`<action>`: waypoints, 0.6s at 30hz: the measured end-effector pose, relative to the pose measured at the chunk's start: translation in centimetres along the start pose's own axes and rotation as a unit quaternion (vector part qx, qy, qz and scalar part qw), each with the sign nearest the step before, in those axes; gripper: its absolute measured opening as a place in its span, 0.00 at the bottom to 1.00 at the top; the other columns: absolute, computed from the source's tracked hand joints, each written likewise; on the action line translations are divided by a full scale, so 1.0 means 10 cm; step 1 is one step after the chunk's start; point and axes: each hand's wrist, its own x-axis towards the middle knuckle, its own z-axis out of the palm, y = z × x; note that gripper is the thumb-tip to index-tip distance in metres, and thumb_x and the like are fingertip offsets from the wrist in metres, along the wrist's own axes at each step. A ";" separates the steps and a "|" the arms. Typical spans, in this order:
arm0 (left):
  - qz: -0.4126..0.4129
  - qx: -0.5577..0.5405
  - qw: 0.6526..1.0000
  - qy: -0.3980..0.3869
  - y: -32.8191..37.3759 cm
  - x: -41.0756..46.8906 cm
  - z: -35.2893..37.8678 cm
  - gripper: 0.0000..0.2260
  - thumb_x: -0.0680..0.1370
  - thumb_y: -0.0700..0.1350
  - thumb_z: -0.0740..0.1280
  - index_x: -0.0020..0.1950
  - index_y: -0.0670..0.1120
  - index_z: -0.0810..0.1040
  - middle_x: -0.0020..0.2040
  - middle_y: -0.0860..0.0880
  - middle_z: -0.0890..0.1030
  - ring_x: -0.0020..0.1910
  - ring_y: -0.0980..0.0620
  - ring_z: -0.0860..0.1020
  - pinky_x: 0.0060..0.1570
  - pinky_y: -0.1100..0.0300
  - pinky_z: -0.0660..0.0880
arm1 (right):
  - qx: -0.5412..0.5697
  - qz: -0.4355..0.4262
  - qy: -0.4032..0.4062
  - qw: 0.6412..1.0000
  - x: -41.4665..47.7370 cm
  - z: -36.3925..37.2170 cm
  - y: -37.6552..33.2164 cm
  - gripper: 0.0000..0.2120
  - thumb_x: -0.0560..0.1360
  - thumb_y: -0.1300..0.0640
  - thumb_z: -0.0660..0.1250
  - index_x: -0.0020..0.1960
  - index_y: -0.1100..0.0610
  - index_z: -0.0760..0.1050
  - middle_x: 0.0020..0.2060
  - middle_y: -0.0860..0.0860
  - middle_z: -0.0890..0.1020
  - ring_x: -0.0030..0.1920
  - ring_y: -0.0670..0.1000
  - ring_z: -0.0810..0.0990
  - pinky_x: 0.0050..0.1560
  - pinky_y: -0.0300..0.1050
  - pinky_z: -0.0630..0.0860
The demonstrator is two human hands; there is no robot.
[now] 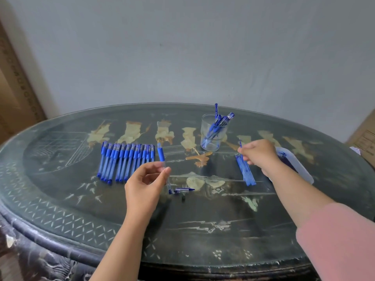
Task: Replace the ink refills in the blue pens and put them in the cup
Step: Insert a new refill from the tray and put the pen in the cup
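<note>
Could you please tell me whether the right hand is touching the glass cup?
Apart. The head view shows a strip of bare table between the right hand and the cup.

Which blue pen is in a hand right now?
The pen pinched by the left hand, just right of the row; the rest lie flat there or stand in the cup.
</note>
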 end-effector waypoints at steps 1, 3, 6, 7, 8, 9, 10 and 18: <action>0.000 0.001 1.000 -0.001 0.00 0.01 0.00 0.07 0.73 0.42 0.75 0.49 0.48 0.83 0.44 0.46 0.84 0.45 0.44 0.83 0.50 0.52 0.82 | -0.025 0.002 -0.003 1.000 0.05 0.03 0.02 0.06 0.74 0.62 0.71 0.47 0.66 0.82 0.37 0.59 0.82 0.36 0.53 0.78 0.43 0.47 0.77; 0.003 0.004 1.000 -0.001 -0.01 0.02 0.00 0.06 0.73 0.42 0.75 0.49 0.48 0.83 0.43 0.46 0.84 0.44 0.45 0.83 0.50 0.52 0.82 | -0.070 0.000 -0.011 0.997 0.11 0.09 0.05 0.06 0.73 0.62 0.72 0.46 0.65 0.83 0.37 0.60 0.83 0.38 0.54 0.79 0.47 0.49 0.79; 0.006 0.008 1.000 -0.001 -0.02 0.03 0.02 0.06 0.73 0.42 0.75 0.49 0.47 0.83 0.43 0.46 0.84 0.43 0.46 0.83 0.49 0.53 0.82 | -0.128 -0.014 -0.018 0.991 0.13 0.14 0.07 0.07 0.73 0.61 0.73 0.45 0.65 0.83 0.36 0.58 0.83 0.44 0.56 0.82 0.47 0.49 0.78; 0.006 0.010 1.000 -0.001 -0.02 0.03 0.02 0.06 0.73 0.42 0.75 0.49 0.47 0.83 0.43 0.46 0.84 0.42 0.47 0.83 0.49 0.53 0.82 | -0.141 -0.014 -0.021 0.990 0.12 0.16 0.08 0.06 0.73 0.61 0.74 0.46 0.64 0.83 0.34 0.57 0.82 0.44 0.56 0.81 0.46 0.48 0.77; 0.005 0.011 1.000 0.000 -0.03 0.03 0.02 0.06 0.73 0.42 0.75 0.49 0.47 0.83 0.43 0.46 0.84 0.41 0.49 0.82 0.49 0.53 0.82 | -0.151 -0.013 -0.023 0.988 0.13 0.16 0.08 0.06 0.72 0.61 0.74 0.46 0.64 0.83 0.34 0.56 0.81 0.43 0.55 0.80 0.44 0.45 0.75; 0.004 0.011 1.000 0.000 -0.03 0.03 0.02 0.06 0.73 0.42 0.75 0.49 0.47 0.83 0.43 0.46 0.84 0.41 0.50 0.82 0.49 0.53 0.82 | -0.161 -0.012 -0.023 0.987 0.14 0.17 0.09 0.06 0.72 0.61 0.74 0.46 0.64 0.83 0.35 0.56 0.81 0.43 0.55 0.79 0.44 0.44 0.73; 0.003 0.011 1.000 0.000 -0.03 0.03 0.02 0.06 0.73 0.42 0.75 0.49 0.47 0.83 0.43 0.46 0.84 0.40 0.50 0.82 0.49 0.52 0.82 | -0.169 -0.010 -0.021 0.985 0.15 0.18 0.10 0.07 0.72 0.60 0.74 0.45 0.64 0.84 0.37 0.57 0.81 0.44 0.55 0.80 0.44 0.42 0.72; 0.000 0.017 1.000 -0.001 -0.04 0.03 0.03 0.06 0.73 0.41 0.75 0.49 0.47 0.83 0.42 0.46 0.84 0.40 0.50 0.82 0.49 0.52 0.82 | -0.210 -0.009 -0.007 0.978 0.23 0.19 0.17 0.05 0.71 0.60 0.76 0.43 0.62 0.84 0.41 0.60 0.84 0.46 0.58 0.83 0.47 0.46 0.79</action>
